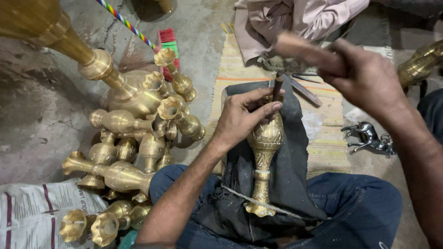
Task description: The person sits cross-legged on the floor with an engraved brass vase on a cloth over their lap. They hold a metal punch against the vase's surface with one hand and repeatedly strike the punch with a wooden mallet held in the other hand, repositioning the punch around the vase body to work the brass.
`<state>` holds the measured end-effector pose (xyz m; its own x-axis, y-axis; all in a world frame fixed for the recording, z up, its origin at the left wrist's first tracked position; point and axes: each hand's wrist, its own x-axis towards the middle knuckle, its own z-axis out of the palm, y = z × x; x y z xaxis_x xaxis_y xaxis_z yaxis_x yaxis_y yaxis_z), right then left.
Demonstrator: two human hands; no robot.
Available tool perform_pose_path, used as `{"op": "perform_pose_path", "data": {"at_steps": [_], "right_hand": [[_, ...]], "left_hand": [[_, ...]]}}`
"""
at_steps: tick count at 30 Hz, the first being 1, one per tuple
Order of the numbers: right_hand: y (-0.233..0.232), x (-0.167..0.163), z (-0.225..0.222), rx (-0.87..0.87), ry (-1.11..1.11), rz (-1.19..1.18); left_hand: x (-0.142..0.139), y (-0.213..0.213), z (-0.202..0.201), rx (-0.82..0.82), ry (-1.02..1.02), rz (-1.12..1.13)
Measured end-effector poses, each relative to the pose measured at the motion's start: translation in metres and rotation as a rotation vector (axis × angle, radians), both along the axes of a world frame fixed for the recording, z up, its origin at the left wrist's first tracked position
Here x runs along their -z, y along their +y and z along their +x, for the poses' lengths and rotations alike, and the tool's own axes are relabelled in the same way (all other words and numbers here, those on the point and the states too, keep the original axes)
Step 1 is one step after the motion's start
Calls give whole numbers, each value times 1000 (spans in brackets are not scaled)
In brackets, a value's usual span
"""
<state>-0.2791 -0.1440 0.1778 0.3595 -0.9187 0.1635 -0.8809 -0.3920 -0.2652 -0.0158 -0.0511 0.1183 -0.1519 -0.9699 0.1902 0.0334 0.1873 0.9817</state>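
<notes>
A chisel [277, 87] is pinched on the brass vase [264, 152] by the left hand [242, 117], while a wooden mallet [304, 51] is gripped by the right hand [367, 78]

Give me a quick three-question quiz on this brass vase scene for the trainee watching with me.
1. True or false: the left hand holds a thin tool against the top of the brass vase.
2. Where does the pile of brass vases lie: A) to the person's left on the floor, B) on the striped mat, C) in the person's lap?
3. What does the right hand grip?

Key
1. True; the vase lies on a dark cloth over the lap.
2. A.
3. A wooden handle, raised and blurred; what it belongs to cannot be seen.
</notes>
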Motion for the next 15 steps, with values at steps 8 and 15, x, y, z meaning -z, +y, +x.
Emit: {"op": "perform_pose_path", "data": {"at_steps": [8, 15], "right_hand": [[-2, 13, -11, -58, -137, 128], [5, 12, -10, -70, 115, 91]], "left_hand": [[0, -3, 1, 27, -36, -1], [2, -4, 2, 49, 1, -11]]}}
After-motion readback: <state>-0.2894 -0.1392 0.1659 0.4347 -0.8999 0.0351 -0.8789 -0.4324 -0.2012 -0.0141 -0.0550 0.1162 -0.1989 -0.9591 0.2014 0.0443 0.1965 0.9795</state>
